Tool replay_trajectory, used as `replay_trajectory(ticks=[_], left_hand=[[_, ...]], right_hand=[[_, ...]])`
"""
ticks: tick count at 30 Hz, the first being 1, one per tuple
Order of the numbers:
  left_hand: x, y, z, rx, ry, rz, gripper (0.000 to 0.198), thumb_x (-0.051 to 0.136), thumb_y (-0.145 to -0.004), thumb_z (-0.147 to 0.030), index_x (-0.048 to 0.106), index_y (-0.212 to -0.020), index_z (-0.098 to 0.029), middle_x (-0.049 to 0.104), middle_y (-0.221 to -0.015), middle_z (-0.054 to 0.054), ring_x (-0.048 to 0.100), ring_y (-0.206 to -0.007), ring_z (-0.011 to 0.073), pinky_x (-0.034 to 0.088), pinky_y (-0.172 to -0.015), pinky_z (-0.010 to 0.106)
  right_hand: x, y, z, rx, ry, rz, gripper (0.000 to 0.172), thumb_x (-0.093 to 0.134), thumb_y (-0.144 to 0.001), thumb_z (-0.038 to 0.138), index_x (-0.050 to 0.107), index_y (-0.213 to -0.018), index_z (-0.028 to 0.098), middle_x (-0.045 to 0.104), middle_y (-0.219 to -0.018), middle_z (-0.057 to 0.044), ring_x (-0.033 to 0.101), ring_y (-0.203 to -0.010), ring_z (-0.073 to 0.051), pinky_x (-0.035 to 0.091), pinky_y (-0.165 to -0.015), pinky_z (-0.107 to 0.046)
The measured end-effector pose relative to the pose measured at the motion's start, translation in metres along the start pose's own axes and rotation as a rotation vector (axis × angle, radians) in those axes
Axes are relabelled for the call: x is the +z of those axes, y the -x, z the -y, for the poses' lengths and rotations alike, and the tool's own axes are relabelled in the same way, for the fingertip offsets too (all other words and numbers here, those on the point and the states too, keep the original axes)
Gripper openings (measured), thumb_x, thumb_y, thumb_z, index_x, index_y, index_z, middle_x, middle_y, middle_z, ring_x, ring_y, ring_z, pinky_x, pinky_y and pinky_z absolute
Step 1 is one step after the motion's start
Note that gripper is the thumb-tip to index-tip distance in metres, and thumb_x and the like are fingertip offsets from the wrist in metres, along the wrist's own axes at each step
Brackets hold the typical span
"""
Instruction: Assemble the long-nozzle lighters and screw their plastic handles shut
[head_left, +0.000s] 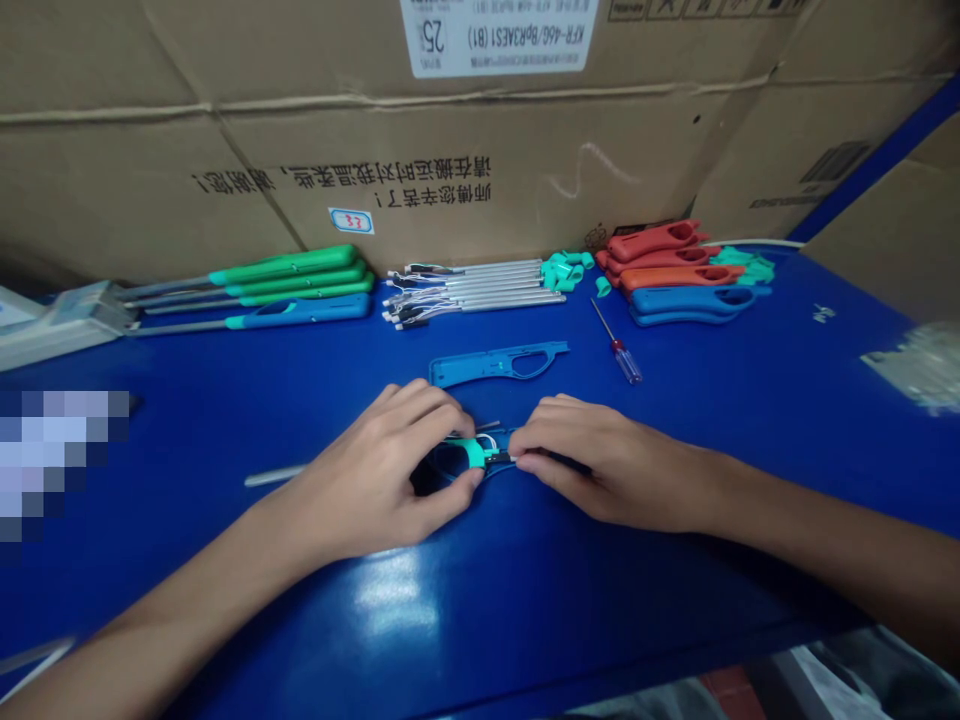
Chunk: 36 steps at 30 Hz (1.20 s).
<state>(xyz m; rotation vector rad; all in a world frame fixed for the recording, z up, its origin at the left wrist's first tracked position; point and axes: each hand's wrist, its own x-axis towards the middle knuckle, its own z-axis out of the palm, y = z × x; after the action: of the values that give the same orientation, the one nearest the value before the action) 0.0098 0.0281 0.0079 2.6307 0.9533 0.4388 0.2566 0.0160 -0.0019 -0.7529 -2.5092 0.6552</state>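
Near the middle of the desk [525, 610], our left hand [409, 450] pinches the turquoise piece [475, 453] over a blue shell [505, 437]; just right of it, our right hand [600, 455] grips the black part [498, 457] by its end. We seem to be seating wired parts; the next move calls for gentle pressure, with the white wires [489, 438] lying clear.

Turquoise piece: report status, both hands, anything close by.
Left hand gripping turquoise piece. Right hand pinching black part by its end. Blue half-shell just beyond. Screwdriver farther off, right.
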Motion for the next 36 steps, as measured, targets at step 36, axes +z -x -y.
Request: replay_trajectory(ticks=[36], left_hand=[[0.0006,-0.0012,0.0018,-0.049,0.065,-0.008,0.014,0.058,-0.092,-0.032,0.059,-0.098,-0.019,0.065,-0.104,0.006,0.06,-0.099,0.0212,0.046,-0.089,0.039]], right_hand=[[-0.0001,-0.0002,0.0015,0.028,-0.03,-0.032,0.018,0.05,-0.095,0.007,0.066,-0.101,0.014,0.066,-0.086,-0.005,0.057,-0.083,-0.017,0.044,-0.082,-0.031]])
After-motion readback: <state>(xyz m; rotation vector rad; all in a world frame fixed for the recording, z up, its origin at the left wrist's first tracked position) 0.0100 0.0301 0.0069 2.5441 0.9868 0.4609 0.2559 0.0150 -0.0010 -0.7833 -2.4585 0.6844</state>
